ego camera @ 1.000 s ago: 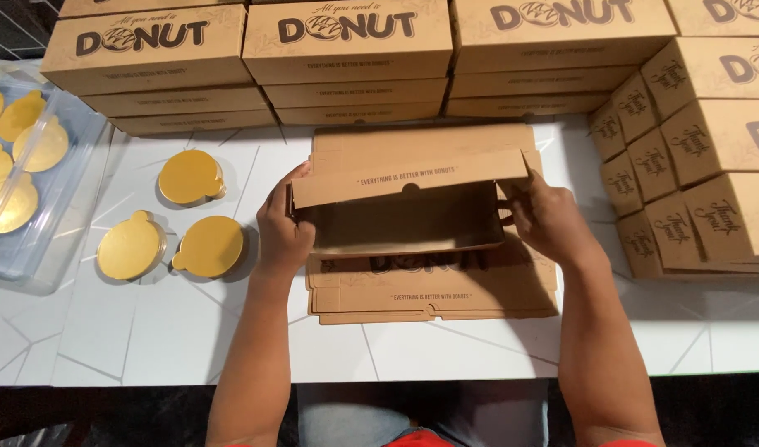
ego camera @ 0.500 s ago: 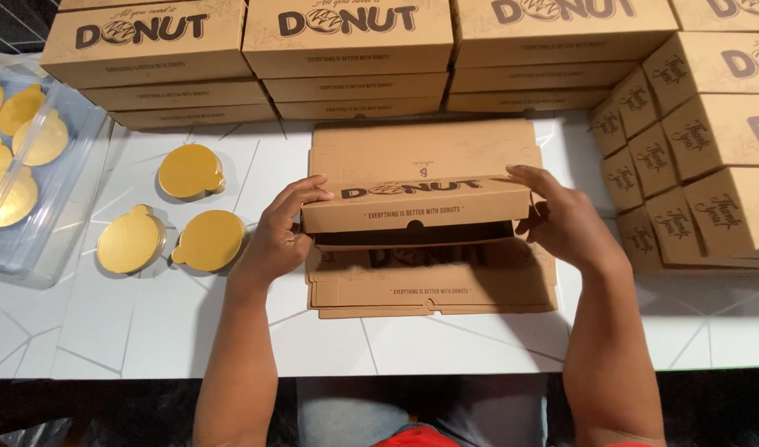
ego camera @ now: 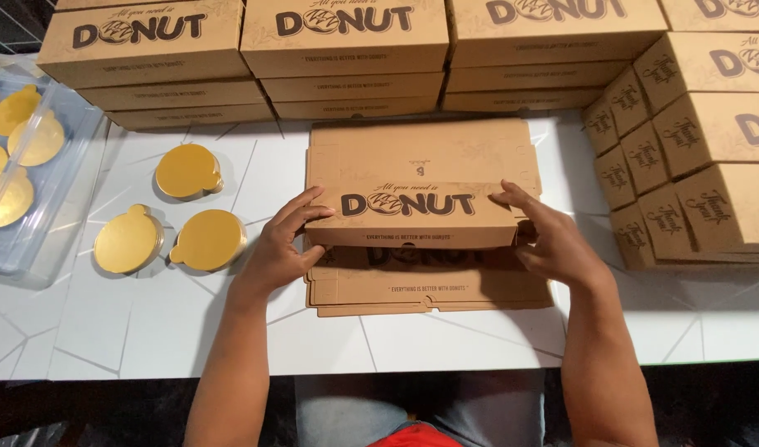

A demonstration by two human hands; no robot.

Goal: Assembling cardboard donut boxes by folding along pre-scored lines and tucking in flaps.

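A brown cardboard donut box sits half folded on a stack of flat box blanks in the middle of the white table. My left hand grips the box's left front corner, fingers spread over the printed front flap. At the right front corner my right hand holds the flap down with its fingers on top. The lid panel lies tilted back, away from me.
Finished brown boxes are stacked along the back and at the right. Three gold round cake boards lie left of the box. A clear plastic bag with more gold boards is at the far left. The table edge is near me.
The front flap has come down toward me and closed over the box's opening. Both hands shifted from the side walls to the front corners.
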